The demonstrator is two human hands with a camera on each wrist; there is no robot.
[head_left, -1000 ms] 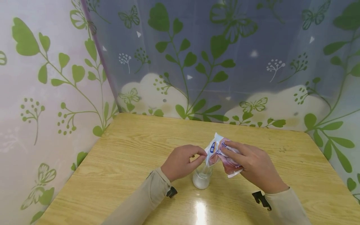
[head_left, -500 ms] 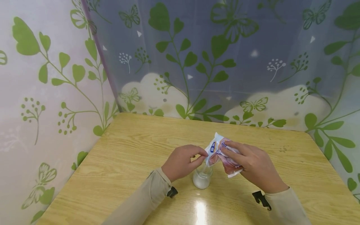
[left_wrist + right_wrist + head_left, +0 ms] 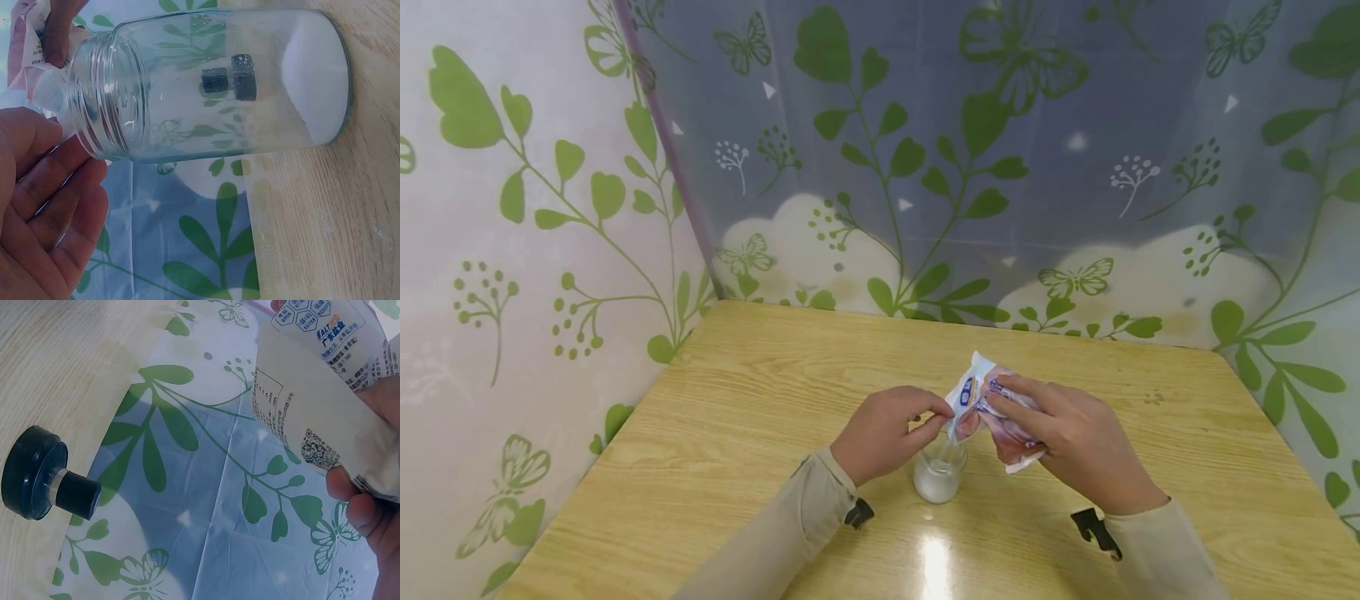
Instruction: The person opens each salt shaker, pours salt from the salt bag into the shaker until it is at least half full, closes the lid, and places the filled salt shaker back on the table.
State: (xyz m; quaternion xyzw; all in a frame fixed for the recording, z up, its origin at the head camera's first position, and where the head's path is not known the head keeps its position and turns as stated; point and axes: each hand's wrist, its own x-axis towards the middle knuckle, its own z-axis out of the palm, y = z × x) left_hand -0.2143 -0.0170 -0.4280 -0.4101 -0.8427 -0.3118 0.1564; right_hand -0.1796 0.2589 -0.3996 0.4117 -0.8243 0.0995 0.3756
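My right hand (image 3: 1086, 433) grips a white and pink plastic salt bag (image 3: 992, 404), tilted with its end over a glass jar (image 3: 938, 468). With thumb and forefinger, my left hand (image 3: 887, 429) pinches the bag's lower left corner, right at the jar's mouth. In the left wrist view, white salt (image 3: 320, 81) covers the jar's bottom, and the other left fingers rest loosely curled beside its threaded neck. The right wrist view shows the printed back of the bag, with my right fingers (image 3: 353, 500) curled round its edge. The jar stands upright on the table.
A black stopper-like piece with a narrower stem (image 3: 40, 475) stands on the wooden table (image 3: 760, 375), seen in the right wrist view. Patterned curtains (image 3: 880, 167) with green leaves rise behind the table and at its sides.
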